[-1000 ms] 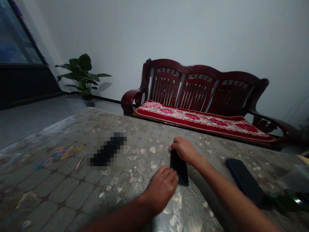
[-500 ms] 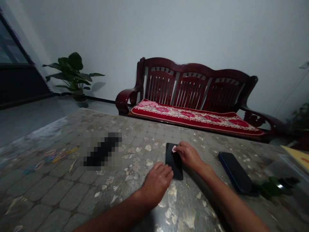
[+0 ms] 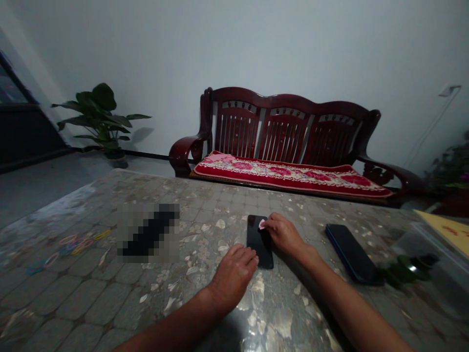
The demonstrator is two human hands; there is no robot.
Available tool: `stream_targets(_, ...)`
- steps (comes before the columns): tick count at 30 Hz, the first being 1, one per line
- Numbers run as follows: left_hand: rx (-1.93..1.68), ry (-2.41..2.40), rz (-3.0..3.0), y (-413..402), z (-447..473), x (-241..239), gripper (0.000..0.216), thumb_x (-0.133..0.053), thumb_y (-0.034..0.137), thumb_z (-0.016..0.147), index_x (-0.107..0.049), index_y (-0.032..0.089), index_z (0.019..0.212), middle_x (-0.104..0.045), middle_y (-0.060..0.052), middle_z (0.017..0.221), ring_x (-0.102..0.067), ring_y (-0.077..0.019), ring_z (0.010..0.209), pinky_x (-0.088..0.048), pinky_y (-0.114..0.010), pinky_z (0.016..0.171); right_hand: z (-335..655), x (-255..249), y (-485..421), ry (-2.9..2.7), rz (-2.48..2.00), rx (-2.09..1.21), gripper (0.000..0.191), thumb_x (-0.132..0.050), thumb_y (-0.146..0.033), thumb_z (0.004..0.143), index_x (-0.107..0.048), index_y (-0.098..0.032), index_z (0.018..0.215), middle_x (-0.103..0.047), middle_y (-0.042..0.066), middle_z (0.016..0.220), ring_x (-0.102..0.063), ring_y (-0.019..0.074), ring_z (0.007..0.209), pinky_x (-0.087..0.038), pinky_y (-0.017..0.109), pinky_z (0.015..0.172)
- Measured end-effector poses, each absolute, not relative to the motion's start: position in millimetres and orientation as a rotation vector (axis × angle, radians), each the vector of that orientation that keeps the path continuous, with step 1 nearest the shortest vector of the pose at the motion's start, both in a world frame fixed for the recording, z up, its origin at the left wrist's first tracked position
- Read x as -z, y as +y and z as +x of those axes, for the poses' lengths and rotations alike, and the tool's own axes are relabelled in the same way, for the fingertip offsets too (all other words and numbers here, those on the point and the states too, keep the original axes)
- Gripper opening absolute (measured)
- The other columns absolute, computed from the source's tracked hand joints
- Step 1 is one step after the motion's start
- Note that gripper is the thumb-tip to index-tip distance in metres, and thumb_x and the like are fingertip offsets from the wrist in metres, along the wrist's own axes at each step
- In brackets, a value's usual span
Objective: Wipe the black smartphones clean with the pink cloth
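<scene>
A black smartphone lies flat on the patterned tablecloth, its dark face up. Along its lower left edge my left hand rests with bent fingers, holding it against the table; the thumb cannot be made out. Pinched between the fingertips of my right hand is a small pale pink scrap, cloth or paper, pressed to the upper part of the screen. To the right of that hand lies a dark flat case with a blue edge, apart from both hands.
Coloured rubber bands and a blurred-out dark object lie on the left. A green bottle, a clear plastic box and a yellow sheet are at right. Beyond the table stands a wooden bench.
The view has shifted slightly, so everything sits a little further left. Both hands stay at the smartphone, and the pink scrap remains on the upper screen.
</scene>
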State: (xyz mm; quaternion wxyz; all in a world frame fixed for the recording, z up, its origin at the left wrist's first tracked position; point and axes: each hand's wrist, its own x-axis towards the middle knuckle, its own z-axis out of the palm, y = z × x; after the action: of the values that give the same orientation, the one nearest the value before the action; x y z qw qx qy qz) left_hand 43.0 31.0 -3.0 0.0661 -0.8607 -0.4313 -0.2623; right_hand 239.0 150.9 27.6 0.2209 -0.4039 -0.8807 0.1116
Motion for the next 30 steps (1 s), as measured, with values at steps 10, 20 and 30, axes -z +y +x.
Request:
stream_targets(10,0.859,-1.266,-2.568,31,43,3,0.014,-0.058,0.009,0.093,-0.069,0.016,0.1,-0.074,-0.009,0.103,-0.068,-0.0213,0.096,-0.052,-0.039,0.093,244,-33,137,-2.518,-1.026,-0.442,0.028,-0.056,-0.005,0.088,-0.077,-0.022,0.096,-0.064,0.003,0.086,-0.06,0.0158,0.085,-0.043,0.023,0.077)
stream_targets(20,0.9,-1.246,-2.554,31,42,4,0.017,-0.055,0.009,0.095,-0.069,0.017,0.102,-0.075,-0.007,0.105,-0.068,-0.0212,0.097,-0.052,-0.039,0.093,241,-28,153,-2.405,-1.196,-0.347,0.028,-0.054,-0.009,0.092,-0.077,-0.02,0.102,-0.065,0.005,0.089,-0.062,0.0164,0.088,-0.044,0.024,0.08)
stream_targets(30,0.888,-1.264,-2.558,30,44,1,0.021,-0.052,0.008,0.095,-0.07,0.016,0.1,-0.074,-0.009,0.103,-0.068,-0.0215,0.095,-0.054,-0.041,0.092,246,-45,118,-2.566,-1.106,-0.483,0.034,-0.054,-0.005,0.084,-0.079,-0.024,0.097,-0.066,0.003,0.086,-0.061,0.0158,0.085,-0.043,0.023,0.076)
